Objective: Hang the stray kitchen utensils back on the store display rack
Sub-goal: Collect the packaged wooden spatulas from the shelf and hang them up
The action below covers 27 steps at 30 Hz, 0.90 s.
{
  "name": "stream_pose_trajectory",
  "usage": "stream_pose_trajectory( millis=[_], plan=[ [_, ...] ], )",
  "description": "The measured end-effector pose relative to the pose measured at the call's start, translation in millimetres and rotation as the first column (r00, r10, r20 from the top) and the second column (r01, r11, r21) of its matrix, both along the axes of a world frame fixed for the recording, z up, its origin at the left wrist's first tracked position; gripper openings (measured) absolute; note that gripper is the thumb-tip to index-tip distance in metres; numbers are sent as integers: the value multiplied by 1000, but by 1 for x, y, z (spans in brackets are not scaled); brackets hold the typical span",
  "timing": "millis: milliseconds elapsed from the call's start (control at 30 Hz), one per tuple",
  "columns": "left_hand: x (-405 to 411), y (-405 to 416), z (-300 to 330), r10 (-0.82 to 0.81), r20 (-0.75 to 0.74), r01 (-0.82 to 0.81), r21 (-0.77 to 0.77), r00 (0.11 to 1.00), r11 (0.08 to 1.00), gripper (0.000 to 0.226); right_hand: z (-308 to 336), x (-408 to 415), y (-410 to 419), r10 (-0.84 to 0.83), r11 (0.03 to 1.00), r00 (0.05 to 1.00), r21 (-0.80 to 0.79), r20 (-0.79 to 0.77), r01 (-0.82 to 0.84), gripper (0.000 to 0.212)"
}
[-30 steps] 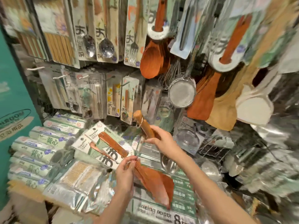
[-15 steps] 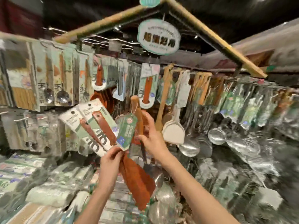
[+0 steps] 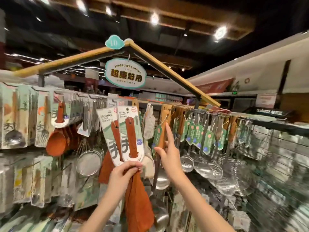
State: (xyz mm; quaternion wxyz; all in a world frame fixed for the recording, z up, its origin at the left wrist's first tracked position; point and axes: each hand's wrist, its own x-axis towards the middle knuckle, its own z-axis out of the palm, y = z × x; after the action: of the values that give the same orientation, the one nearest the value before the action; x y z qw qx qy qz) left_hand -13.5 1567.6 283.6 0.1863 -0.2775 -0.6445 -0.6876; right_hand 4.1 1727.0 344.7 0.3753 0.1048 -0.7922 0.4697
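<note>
My left hand grips two wooden spatulas in white "Wooden" card sleeves. It holds them upright by the necks, with their brown blades hanging below my fist. My right hand holds the wooden handle of a steel ladle between thumb and curled fingers, and the index finger lies straight up along the handle. A green tag and a string loop hang at the handle's top, level with the display rack's top rail. The ladle's bowl shows below my wrist.
Steel ladles and skimmers with green tags crowd the rail to the right. At left hang a round wooden spoon, mesh strainers and carded cutlery. An oval sign hangs from the wooden roof frame above.
The view swung up from the lower shelf to the top rail. Both hands rose with their utensils, and the spatulas now stand upright.
</note>
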Motion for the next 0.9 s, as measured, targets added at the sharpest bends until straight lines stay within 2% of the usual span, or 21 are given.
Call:
stream_pose_trajectory(
  millis=[300,433,567,700,900],
  plan=[
    [-12,47,26,-16,26,17,-23,1000,1000,44,29,-25,56,-48,996,999,70,18,46,87],
    [-14,53,37,-17,4,17,-36,1000,999,38,34,-39,64,-24,995,1000,102,10,23,90],
    [-12,53,41,-93,50,92,18,994,996,29,34,-46,64,-45,988,999,146,-20,47,92],
    [-12,49,40,-123,68,123,9,990,992,24,31,-59,65,-94,986,994,146,54,86,88],
    [-17,40,41,-101,65,106,-83,993,991,32,38,-82,64,-197,964,973,204,123,169,86]
  ],
)
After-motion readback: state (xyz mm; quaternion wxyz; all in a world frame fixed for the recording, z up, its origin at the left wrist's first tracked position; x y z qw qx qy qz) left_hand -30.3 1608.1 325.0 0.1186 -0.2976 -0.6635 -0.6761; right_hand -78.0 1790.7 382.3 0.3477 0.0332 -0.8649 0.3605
